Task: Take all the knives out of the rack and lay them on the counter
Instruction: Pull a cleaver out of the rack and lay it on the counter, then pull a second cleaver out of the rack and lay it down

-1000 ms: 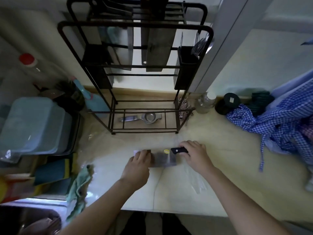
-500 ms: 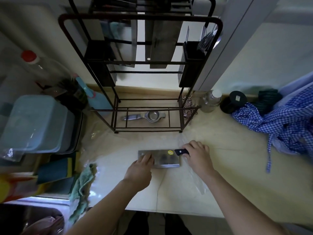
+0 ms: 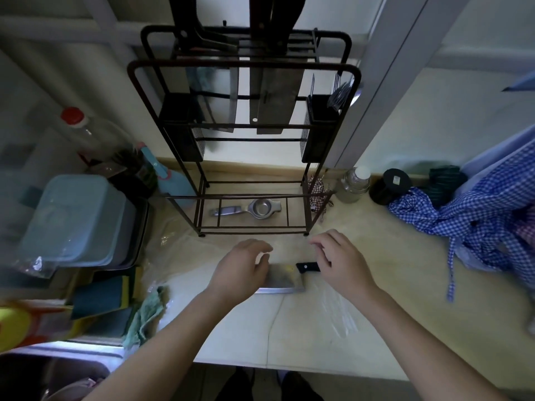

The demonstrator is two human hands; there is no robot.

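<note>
A steel cleaver (image 3: pixel 285 280) with a black handle lies flat on the pale counter (image 3: pixel 362 314), just in front of the black wire rack (image 3: pixel 246 68). My left hand (image 3: pixel 240 270) hovers over the blade's left part, fingers apart and holding nothing. To the right, my right hand (image 3: pixel 341 261) floats above the handle's end, open as well. Up in the rack hang two more broad blades: one on the left (image 3: pixel 214 99), one in the middle (image 3: pixel 275 102), their dark handles sticking out at the top.
A metal strainer (image 3: pixel 254 209) lies on the rack's bottom shelf. Blue lidded tubs (image 3: pixel 69 221), bottles and sponges crowd the left. A small jar (image 3: pixel 354 183), a black lid (image 3: pixel 390 188) and blue checked cloth (image 3: pixel 477 221) sit right. A clear plastic bag (image 3: pixel 335 314) lies under my right wrist.
Both hands have let go of the cleaver and lifted slightly off it. The cleaver stays flat on the counter. My head has tilted up, showing more of the rack's top.
</note>
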